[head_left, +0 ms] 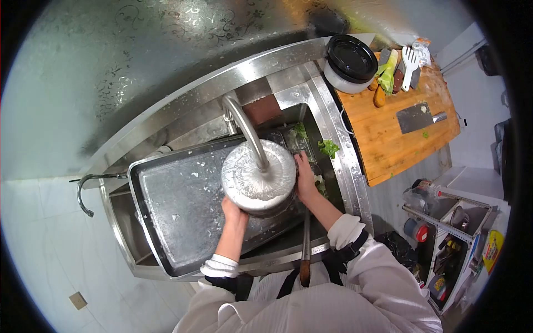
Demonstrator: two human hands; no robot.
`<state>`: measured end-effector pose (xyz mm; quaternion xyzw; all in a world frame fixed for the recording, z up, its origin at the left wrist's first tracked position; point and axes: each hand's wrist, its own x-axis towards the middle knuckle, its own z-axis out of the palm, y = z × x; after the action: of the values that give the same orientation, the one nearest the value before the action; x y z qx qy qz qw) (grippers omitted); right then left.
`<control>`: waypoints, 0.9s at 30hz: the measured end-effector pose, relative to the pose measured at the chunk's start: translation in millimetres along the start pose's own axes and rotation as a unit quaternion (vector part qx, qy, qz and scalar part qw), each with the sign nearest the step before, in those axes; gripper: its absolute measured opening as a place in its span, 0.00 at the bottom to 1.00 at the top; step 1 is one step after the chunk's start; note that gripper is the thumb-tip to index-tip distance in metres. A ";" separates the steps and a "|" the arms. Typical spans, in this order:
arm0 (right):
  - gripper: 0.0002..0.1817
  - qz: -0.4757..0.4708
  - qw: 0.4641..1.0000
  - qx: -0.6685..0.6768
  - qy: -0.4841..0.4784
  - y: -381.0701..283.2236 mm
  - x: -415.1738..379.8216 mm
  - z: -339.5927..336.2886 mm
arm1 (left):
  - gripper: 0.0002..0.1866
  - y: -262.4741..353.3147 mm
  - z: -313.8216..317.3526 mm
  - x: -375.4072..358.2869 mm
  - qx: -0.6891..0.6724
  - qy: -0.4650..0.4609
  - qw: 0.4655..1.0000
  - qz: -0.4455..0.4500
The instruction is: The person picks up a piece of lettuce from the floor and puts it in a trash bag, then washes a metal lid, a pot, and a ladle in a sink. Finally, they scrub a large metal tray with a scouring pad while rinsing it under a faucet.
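Note:
A round metal pot [239, 191] is under the curved faucet [248, 125], and water runs into it with a foamy, whitish surface. My left hand [234, 213] grips the pot's lower left side. On the right side, my right hand [306, 177] is closed round the pot's wall. Beneath and to the left lies a large wet metal tray [189, 194] across the sink. Green leaves [300, 131] lie in the basin beyond the pot.
To the right, a wooden board [383, 144] bears a cleaver [415, 117], a white slotted turner [410, 64] and a black-lidded container [351, 61]. A wooden-handled tool [306, 250] leans over the sink's front edge. Leafy greens [328, 147] lie on the rim. Shelves [444, 233] stand lower right.

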<state>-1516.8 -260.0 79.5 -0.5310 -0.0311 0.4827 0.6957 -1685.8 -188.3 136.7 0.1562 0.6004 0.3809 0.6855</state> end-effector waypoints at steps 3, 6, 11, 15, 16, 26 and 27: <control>0.21 -0.072 0.985 -0.154 -0.001 -30.7 -43.4 27.3 | 0.24 -23.5 -0.3 9.5 -0.081 0.112 0.989 -0.057; 0.16 -0.260 0.897 -0.356 -0.030 -22.4 -63.5 44.2 | 0.26 -25.6 19.3 10.5 -0.052 0.174 0.982 -0.051; 0.09 -0.505 0.619 -0.564 -0.207 -59.3 -57.7 75.7 | 0.23 -30.2 26.0 -12.3 -0.117 -0.084 0.986 0.088; 0.16 -0.318 0.726 -0.585 -0.173 -93.7 -25.2 81.8 | 0.18 -27.1 32.4 -24.8 0.101 0.064 0.988 0.100; 0.16 -0.319 0.725 -0.586 -0.172 -100.7 -7.2 73.7 | 0.18 -24.4 29.7 -24.2 0.100 0.062 0.988 0.100; 0.22 -0.004 0.925 -0.368 -0.090 -67.2 21.1 -22.0 | 0.22 -22.3 -10.4 0.7 -0.119 0.002 0.972 -0.202; 0.19 0.034 0.976 -0.188 -0.101 -75.1 19.1 -31.0 | 0.22 -26.9 -20.4 7.4 -0.186 -0.016 0.958 -0.219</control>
<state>-1441.4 -266.2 114.8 -0.6017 -0.1738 0.5425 0.5599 -1696.1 -205.7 108.7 -0.1036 0.5275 0.3245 0.7783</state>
